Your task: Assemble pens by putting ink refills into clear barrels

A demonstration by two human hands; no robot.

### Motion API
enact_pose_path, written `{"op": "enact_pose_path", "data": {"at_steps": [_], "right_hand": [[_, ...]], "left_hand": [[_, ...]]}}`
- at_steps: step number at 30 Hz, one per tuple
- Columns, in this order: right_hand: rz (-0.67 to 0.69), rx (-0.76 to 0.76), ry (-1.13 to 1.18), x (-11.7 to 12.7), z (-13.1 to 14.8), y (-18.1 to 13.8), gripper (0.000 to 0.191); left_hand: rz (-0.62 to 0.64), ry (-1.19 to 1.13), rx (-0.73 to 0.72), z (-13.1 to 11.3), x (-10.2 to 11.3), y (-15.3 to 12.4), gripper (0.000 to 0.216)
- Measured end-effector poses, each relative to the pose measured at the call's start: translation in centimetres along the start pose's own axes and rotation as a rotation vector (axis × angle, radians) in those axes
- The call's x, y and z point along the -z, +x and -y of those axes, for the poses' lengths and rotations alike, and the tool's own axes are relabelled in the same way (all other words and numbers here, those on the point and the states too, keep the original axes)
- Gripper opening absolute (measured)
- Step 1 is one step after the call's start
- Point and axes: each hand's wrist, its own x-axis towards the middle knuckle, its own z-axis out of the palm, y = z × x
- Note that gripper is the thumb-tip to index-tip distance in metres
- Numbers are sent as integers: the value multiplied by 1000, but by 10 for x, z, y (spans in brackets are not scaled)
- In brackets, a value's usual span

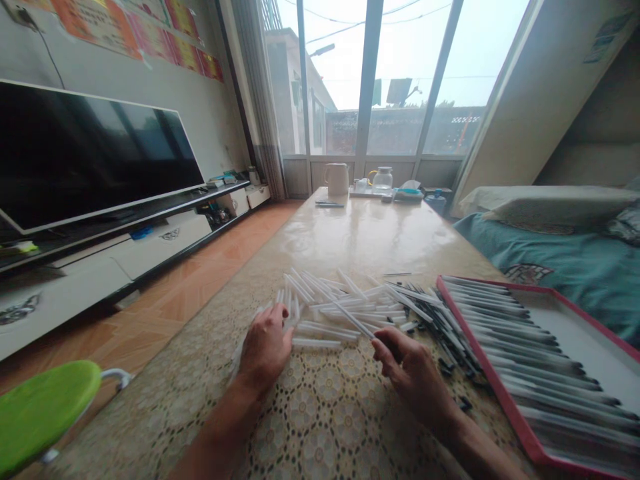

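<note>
The left hand [265,347] rests curled on a bundle of clear pen tubes [287,303] whose long axes point away toward the window. The right hand [407,370] pinches one pen tube [350,319] at its near end, lying diagonally, far end up-left across the loose pile [345,300] mid-table [360,233], beside the red-rimmed tray [575,340].

Head view. The left hand [265,347] lay palm-down on a bundle of white tubes [287,303] at the pile's nine o'clock edge. The right hand [407,367], at the pile's five o'clock, pinched the near end of a single white tube [350,319] slanting toward eleven o'clock. The loose pile of white tubes [345,300] rested on the lace-covered table [320,413]. At three o'clock, a red-rimmed tray [520,427] held rows of finished pens [520,340].
</note>
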Motion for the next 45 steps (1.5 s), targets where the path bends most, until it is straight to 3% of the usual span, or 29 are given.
{"op": "enact_pose_path", "data": {"at_steps": [3, 5, 9, 13, 17, 25, 30, 36, 41, 45], "right_hand": [[-75, 7, -6, 1, -2, 1, 23], [-138, 26, 7, 2, -3, 2, 22], [-224, 59, 56, 7, -3, 3, 18], [-247, 87, 52, 11, 1, 2, 13], [-259, 113, 24, 10, 5, 1, 13], [-155, 144, 15, 9, 2, 3, 14], [75, 300, -313, 10, -2, 2, 13], [61, 422, -632, -2, 7, -3, 17], [70, 352, -639, -5, 8, -5, 19], [131, 231, -441, -6, 5, -5, 23]], "left_hand": [[-57, -193, 30, -7, 3, 0, 7], [-44, -468, 89, -14, 3, -2, 11], [219, -1127, 272, -28, -6, -8, 22], [343, -1403, 439, -33, -18, -13, 24], [361, -1457, 489, -33, -22, -15, 26], [353, -1349, 425, -41, -14, -18, 26], [345, -1410, 443, -43, -17, -19, 28], [424, -1461, 417, -46, -27, -24, 31], [420, -1435, 372, -49, -31, -29, 31], [419, -1396, 337, -50, -29, -31, 28]]}}
